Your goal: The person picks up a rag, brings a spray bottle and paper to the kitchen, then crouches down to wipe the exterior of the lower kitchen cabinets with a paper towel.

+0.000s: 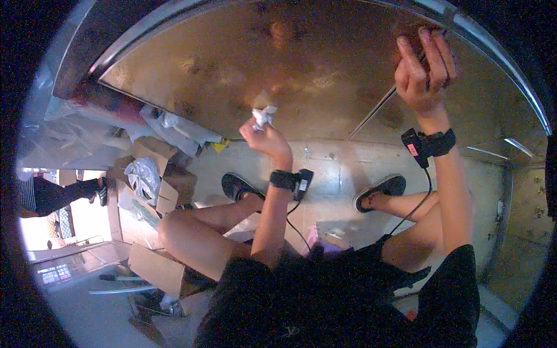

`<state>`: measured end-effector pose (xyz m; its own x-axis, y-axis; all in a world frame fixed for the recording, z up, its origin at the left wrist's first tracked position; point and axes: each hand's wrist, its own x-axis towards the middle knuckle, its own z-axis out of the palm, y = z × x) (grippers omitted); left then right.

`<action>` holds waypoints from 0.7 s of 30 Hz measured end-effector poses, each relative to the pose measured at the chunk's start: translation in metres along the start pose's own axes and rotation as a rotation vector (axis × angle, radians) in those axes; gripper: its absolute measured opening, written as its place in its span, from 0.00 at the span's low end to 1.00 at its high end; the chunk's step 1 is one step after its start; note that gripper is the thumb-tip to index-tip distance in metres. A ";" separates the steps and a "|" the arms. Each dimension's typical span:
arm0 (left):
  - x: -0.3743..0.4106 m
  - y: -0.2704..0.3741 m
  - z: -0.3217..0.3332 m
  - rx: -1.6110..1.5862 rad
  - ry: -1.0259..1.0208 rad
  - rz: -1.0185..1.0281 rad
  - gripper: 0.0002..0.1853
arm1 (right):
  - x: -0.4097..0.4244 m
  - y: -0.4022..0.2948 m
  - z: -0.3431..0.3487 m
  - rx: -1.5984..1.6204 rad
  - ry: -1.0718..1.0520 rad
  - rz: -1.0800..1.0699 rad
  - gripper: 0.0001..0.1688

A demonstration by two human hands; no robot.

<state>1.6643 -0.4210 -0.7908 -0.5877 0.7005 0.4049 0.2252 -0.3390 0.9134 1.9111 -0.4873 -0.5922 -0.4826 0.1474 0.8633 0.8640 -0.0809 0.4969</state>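
A crumpled white tissue or cloth (263, 116) is pinched in the fingers of my left hand (266, 140), close to a brown, glossy upright panel (209, 87). My right hand (424, 74) is raised at the panel's upper right, near its curved metal edge strip (468, 27), with the fingers bent. Whether it holds anything is too dark to tell. A thin metal strip (372, 112) runs down the panel below my right hand. Each wrist wears a black strap with a small cabled device.
Cardboard boxes (167, 195) stand at the left, one with a clear plastic bag (143, 180). Another open box (154, 267) lies nearer. A person's legs (65, 195) show in the bright doorway. A pink box (326, 237) sits on the tiled floor between my legs.
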 end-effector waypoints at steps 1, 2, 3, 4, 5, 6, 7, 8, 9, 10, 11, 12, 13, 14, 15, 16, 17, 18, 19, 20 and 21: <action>-0.008 -0.002 0.000 -0.042 -0.034 0.008 0.11 | 0.003 -0.002 0.000 0.032 -0.005 0.013 0.17; -0.015 -0.004 0.001 -0.082 -0.068 0.016 0.11 | 0.006 -0.004 -0.001 0.065 -0.010 0.025 0.17; -0.021 -0.006 -0.002 -0.058 -0.141 0.070 0.11 | 0.007 -0.004 -0.003 0.097 -0.025 0.033 0.18; -0.027 -0.008 -0.006 -0.037 -0.212 0.127 0.12 | 0.008 -0.003 -0.003 0.126 -0.020 0.045 0.18; -0.028 -0.012 -0.009 0.050 -0.284 0.174 0.12 | 0.010 -0.003 -0.004 0.142 -0.019 0.045 0.18; -0.028 -0.009 -0.012 0.140 -0.358 0.218 0.13 | 0.009 -0.002 -0.005 0.158 -0.022 0.047 0.18; -0.028 0.001 -0.013 0.227 -0.435 0.259 0.13 | 0.008 0.000 -0.007 0.170 -0.030 0.045 0.19; -0.026 0.010 -0.015 0.235 -0.486 0.253 0.14 | 0.005 0.002 -0.008 0.143 -0.026 0.031 0.18; -0.023 0.015 -0.017 0.207 -0.507 0.209 0.14 | 0.004 0.004 -0.005 0.117 -0.013 0.016 0.17; -0.020 0.019 -0.019 0.178 -0.528 0.164 0.14 | 0.003 0.005 -0.004 0.091 -0.001 0.001 0.17; -0.016 0.023 -0.020 0.149 -0.549 0.119 0.14 | 0.003 0.001 -0.006 0.168 0.009 0.092 0.16; -0.006 0.006 -0.030 0.109 -0.643 0.048 0.10 | 0.011 -0.013 -0.009 0.261 0.034 0.188 0.15; -0.003 0.014 -0.034 -0.028 -0.733 -0.242 0.10 | 0.009 -0.025 -0.014 0.339 0.036 0.275 0.15; 0.000 0.023 -0.042 -0.165 -0.813 -0.535 0.09 | 0.009 -0.040 -0.024 0.494 -0.154 0.283 0.14; 0.001 0.029 -0.050 -0.309 -0.886 -0.830 0.09 | 0.007 -0.060 -0.036 0.640 -0.347 0.287 0.14; 0.010 0.027 -0.064 -0.355 -0.932 -0.907 0.11 | 0.001 -0.091 -0.045 0.688 -0.348 0.354 0.14; 0.018 0.032 -0.076 -0.344 -0.967 -0.978 0.12 | -0.014 -0.127 -0.049 0.739 -0.359 0.423 0.14; 0.022 0.046 -0.079 -0.348 -1.026 -1.060 0.12 | -0.025 -0.149 -0.053 0.869 -0.561 0.603 0.16; 0.026 0.060 -0.084 -0.343 -1.076 -1.136 0.13 | -0.034 -0.168 -0.057 1.004 -0.756 0.792 0.19; 0.031 0.063 -0.094 -0.368 -1.119 -1.107 0.12 | -0.045 -0.189 -0.062 1.145 -0.819 0.947 0.21; 0.032 0.063 -0.098 -0.400 -1.108 -1.126 0.12 | -0.054 -0.205 -0.067 1.272 -0.878 1.104 0.24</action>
<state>1.5839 -0.4817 -0.7240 0.5487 0.7166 -0.4306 -0.2161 0.6192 0.7550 1.7509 -0.5445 -0.7345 0.1274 0.9672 0.2197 0.4688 0.1365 -0.8727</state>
